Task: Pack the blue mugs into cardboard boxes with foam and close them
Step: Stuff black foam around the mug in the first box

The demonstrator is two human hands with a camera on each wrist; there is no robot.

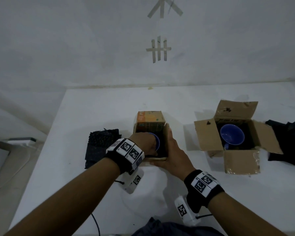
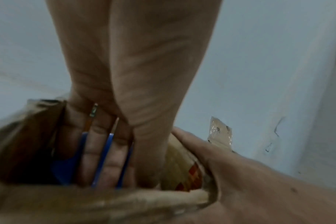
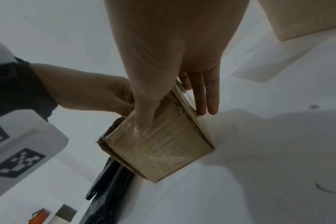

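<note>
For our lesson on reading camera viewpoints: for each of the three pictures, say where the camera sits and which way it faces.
Head: above, facing forward and down at the table; both forearms show.
Left wrist: along the left hand, whose fingers lie over the blue mug in the small box.
Right wrist: along the right hand, down at that box's outside.
Shared: all three show the small box and both hands.

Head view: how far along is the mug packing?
Done: one blue mug sits in the right box, flaps open. In hand: left hand lowers the second mug into the middle box; right hand steadies it. Left: top foam, closing both.
</note>
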